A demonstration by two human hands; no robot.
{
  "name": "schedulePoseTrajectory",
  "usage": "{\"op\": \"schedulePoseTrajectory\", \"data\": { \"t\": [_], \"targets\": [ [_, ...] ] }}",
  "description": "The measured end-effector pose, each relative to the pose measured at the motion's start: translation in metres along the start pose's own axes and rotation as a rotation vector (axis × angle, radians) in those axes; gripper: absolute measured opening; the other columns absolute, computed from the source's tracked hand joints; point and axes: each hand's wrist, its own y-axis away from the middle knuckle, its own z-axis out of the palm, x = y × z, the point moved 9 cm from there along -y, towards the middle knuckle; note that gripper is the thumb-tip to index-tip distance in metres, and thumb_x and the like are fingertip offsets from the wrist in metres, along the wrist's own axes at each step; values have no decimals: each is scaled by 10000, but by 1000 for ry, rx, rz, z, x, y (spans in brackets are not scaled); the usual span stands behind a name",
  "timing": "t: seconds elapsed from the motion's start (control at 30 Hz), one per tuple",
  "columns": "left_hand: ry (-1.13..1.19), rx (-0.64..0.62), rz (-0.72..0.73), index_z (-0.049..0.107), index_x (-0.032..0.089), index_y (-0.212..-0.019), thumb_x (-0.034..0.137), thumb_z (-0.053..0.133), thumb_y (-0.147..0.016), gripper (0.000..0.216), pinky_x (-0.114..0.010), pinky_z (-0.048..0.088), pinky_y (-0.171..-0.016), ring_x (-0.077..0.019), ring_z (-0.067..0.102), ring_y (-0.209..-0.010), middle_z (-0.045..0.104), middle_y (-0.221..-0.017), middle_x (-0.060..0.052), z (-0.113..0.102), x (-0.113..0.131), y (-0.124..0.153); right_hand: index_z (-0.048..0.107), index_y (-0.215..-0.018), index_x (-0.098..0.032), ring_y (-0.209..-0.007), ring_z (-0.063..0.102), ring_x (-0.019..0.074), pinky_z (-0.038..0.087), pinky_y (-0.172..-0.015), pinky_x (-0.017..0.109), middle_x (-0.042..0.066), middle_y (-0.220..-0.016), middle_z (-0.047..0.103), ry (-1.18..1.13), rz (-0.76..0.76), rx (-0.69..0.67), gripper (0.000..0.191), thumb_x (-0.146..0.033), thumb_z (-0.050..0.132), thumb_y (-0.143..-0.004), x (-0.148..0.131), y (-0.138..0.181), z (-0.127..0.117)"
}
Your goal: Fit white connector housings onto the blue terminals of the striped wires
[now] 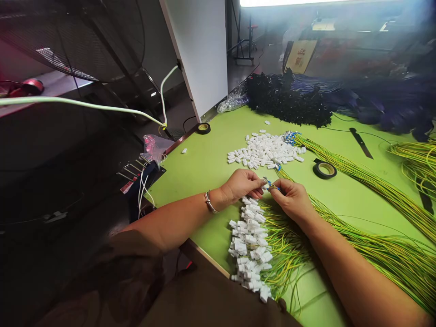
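My left hand (242, 185), with a bracelet at the wrist, is closed in a pinch; a bit of white, seemingly a connector housing (265, 186), shows at its fingertips. Facing it, my right hand (293, 199) pinches blue-ended wires (271, 184), their tips touching or nearly touching the left fingers. The fingers partly hide both pieces. Below the hands lies a stack of white connector housings (250, 240) joined to yellow-green wires (289, 240). Just beyond, a pile of loose white housings (267, 149) sits beside a bundle of blue-tipped yellow-green wires (354, 177).
Black tape rolls lie on the green table (204, 168): one roll (324, 169) at right, another roll (203, 128) by the white panel (204, 50). A dark blade-like tool (361, 143) lies at right. Black connectors (289, 100) with dark wires line the back. A white cable (85, 105) crosses at left.
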Motion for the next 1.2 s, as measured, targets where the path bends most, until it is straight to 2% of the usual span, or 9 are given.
{"op": "schedulePoseTrajectory", "data": {
  "t": [0.33, 0.5, 0.63, 0.7, 0.87, 0.93, 1.03, 1.1, 1.2],
  "targets": [
    [-19, 94, 58, 549, 95, -690, 136, 659, -833, 184, -189, 515, -460, -96, 620, -451, 632, -532, -7, -5, -1, -3, 562, -601, -183, -497, 406, 100, 334, -504, 238, -28, -511, 490, 41, -26, 82, 136, -256, 522, -709, -7, 3, -2],
    [-64, 56, 48, 539, 101, -673, 107, 640, -835, 191, -202, 513, -464, -101, 612, -445, 616, -522, -1, -2, 0, -4, 567, -592, -185, -490, 393, 99, 321, -501, 244, -29, -495, 483, 35, -16, 47, 153, -275, 538, -713, -6, 1, 2],
    [-145, -5, 73, 552, 111, -676, 172, 597, -869, 207, -182, 453, -438, -75, 559, -416, 612, -537, -2, 0, 4, -2, 609, -628, -173, -502, 398, 100, 325, -496, 245, -25, -514, 492, -107, 51, 22, 200, -339, 586, -736, -3, 1, -1],
    [-257, -74, 134, 579, 111, -668, 204, 623, -847, 206, -167, 409, -436, -58, 524, -421, 601, -538, 2, 4, 8, 2, 626, -670, -165, -498, 418, 100, 345, -492, 245, -21, -525, 516, -237, 138, 29, 227, -380, 623, -744, 5, 0, -5],
    [-629, -537, 346, 713, 125, -758, 268, 720, -756, 143, -186, 441, -580, -83, 569, -603, 660, -680, -25, 38, 8, 26, 661, -812, -152, -444, 439, 95, 361, -437, 237, -15, -534, 576, -504, 291, 122, 321, -437, 725, -678, 27, 0, -12],
    [-748, -431, 457, 718, 136, -737, 288, 666, -805, 174, -210, 454, -626, -102, 575, -644, 656, -693, -32, 28, 20, 23, 667, -876, -147, -424, 428, 91, 345, -413, 231, -10, -535, 596, -515, 314, 121, 377, -436, 749, -648, 30, 0, -9],
    [-857, 98, 637, 716, 148, -771, 205, 612, -833, 134, -271, 480, -765, -144, 593, -778, 663, -793, -53, -20, 55, 10, 654, -868, -148, -427, 440, 92, 356, -413, 230, 22, -581, 646, -514, 312, 117, 377, -438, 749, -646, 30, 0, -6],
    [-912, 339, 712, 723, 159, -902, 130, 579, -835, 162, -319, 472, -871, -171, 583, -898, 658, -950, -79, -46, 70, 6, 646, -836, -154, -441, 446, 91, 362, -423, 228, 36, -609, 664, -523, 292, 112, 347, -443, 735, -668, 27, 0, -6],
    [-1096, 366, 730, 732, 171, -949, 88, 523, -854, 244, -370, 447, -933, -208, 538, -988, 625, -1016, -99, -54, 70, -7, 647, -784, -156, -450, 426, 88, 340, -422, 225, 33, -605, 651, -483, 268, 105, 317, -451, 720, -689, 24, 1, -6]
  ]
}}
